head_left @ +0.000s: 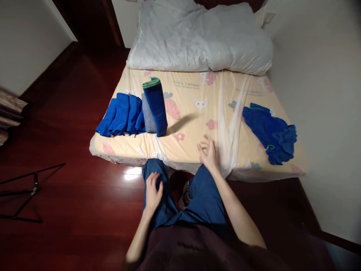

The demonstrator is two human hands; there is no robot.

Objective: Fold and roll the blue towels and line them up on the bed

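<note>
Folded blue towel stands near the bed edge, room rightward; left fingers slightly parted, right fingers wider.

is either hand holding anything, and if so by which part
Nothing is held: the left hand and right hand are empty, and the blue roll stands untouched on the bed.

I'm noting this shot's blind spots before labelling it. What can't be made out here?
All in the head view:
- Gray cloth: partly hidden by the upright blue roll.
- Folded blue cloths: inner layers, hidden by their own folds and overlap.
- Crumpled blue cloth: full shape, hidden in its own folds.
- Black stand: the rest, cut off by the left edge.
- Lettering below "Cute rabbit": too small to read.
</note>
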